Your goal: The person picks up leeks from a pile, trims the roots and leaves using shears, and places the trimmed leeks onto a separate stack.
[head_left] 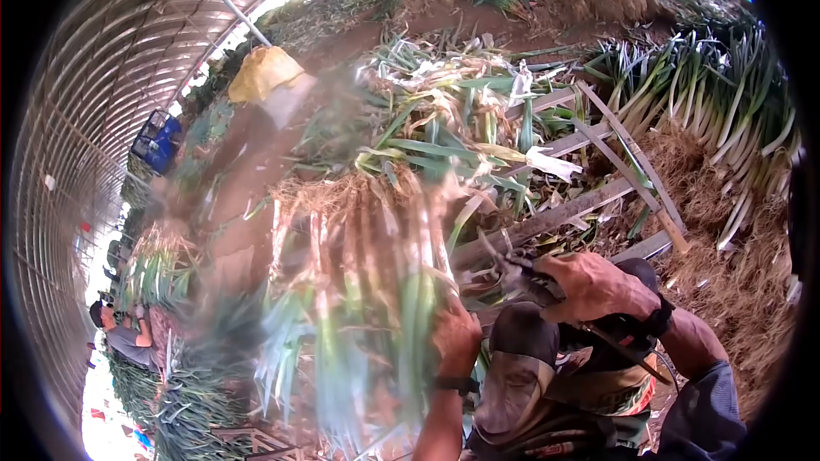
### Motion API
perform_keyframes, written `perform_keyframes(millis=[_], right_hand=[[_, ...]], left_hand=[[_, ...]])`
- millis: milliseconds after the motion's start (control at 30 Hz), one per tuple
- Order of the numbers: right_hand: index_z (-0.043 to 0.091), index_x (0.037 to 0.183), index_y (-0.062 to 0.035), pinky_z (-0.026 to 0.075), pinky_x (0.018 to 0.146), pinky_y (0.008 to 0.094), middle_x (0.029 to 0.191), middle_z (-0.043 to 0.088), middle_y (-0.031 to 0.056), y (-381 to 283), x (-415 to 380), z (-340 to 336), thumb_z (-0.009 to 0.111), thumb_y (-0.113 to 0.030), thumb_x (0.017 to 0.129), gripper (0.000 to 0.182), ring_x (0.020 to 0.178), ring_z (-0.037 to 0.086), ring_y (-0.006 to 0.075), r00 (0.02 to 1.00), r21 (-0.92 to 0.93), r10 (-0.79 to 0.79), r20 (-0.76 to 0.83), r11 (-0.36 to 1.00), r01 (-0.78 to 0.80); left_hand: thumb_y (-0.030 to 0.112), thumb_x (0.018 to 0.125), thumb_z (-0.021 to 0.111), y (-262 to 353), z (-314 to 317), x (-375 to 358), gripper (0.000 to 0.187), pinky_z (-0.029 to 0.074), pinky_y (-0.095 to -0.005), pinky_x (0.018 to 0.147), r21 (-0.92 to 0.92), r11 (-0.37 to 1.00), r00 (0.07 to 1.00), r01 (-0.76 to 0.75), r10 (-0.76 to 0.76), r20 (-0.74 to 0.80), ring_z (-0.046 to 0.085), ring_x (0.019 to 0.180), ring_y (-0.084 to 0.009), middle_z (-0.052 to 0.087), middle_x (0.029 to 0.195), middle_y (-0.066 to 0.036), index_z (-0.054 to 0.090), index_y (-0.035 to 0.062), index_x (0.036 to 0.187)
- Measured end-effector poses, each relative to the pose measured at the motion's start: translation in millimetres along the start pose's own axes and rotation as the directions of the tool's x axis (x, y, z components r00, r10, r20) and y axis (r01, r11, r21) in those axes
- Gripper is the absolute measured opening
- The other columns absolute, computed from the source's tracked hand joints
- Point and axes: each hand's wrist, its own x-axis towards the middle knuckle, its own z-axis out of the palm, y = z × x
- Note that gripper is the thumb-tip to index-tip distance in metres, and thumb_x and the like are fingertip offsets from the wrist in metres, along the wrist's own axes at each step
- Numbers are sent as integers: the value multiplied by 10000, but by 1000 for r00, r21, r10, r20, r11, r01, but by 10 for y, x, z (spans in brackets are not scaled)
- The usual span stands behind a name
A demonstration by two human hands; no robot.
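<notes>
Several green onions (350,282), with brown roots up and green leaves down, lie to the left of my left hand (455,333), smeared by motion. My left hand is closed at their right edge, around a green onion stalk (421,290); its fingers are partly hidden. Above my knees my right hand (589,284) is curled around a dark grey pronged object (523,273) whose kind I cannot make out. The two hands are apart, with the right one slightly higher.
Stripped leaves and husks (478,111) are heaped ahead around wooden bars (547,218). Cleaned green onions (735,111) are stacked at right, beside loose roots (709,290). A yellow-topped pole (265,72) hangs at upper left. A person (132,337) sits far left.
</notes>
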Motion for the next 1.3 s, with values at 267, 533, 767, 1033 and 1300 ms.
perform_keyframes(millis=[267, 533, 767, 1033, 1300], right_hand=[[585, 1321, -14, 534, 687, 458, 741, 685, 195, 44, -102, -38, 810, -421, 751, 735, 739, 688, 385, 988, 53, -3, 155, 999, -5], [581, 1319, -10, 535, 736, 477, 849, 703, 212, -17, 0, 31, 812, -430, 750, 744, 837, 696, 385, 982, -45, 35, 183, 999, -27], [637, 1127, -95, 542, 685, 439, 779, 706, 148, -3, 0, -37, 755, -444, 810, 486, 743, 703, 356, 961, 71, -24, 276, 997, 4], [600, 1320, -40, 545, 754, 464, 927, 722, 196, -249, 90, -219, 795, -389, 767, 682, 859, 705, 367, 883, -3, 46, 467, 999, -51], [607, 1203, -42, 518, 664, 491, 752, 674, 168, -126, 291, 90, 775, -423, 745, 618, 739, 676, 392, 955, -141, 58, 292, 990, -17]], left_hand=[[240, 787, 715, -145, 213, 139, 734, 583, -507, 752, -446, 888, 990, -113, 63, -127, 656, 993, -439, 591, 1190, -274, 388, 58, 1419], [275, 867, 751, 115, -155, 334, 630, 555, -488, 885, -639, 764, 995, -87, 39, -89, 676, 1025, -422, 637, 1221, -252, 497, 29, 1388], [234, 858, 804, 12, 52, -5, 644, 511, -450, 974, -752, 657, 988, -41, -87, -130, 625, 1132, -400, 602, 1281, -239, 497, 9, 1377], [232, 878, 772, 10, 32, -40, 530, 516, -480, 898, -595, 775, 959, -210, 46, -279, 624, 1030, -405, 630, 1135, -209, 534, 18, 1300], [353, 928, 700, 44, 451, 127, 501, 529, -483, 830, -508, 834, 950, -218, 63, -304, 645, 989, -404, 648, 1118, -217, 552, 14, 1265]])
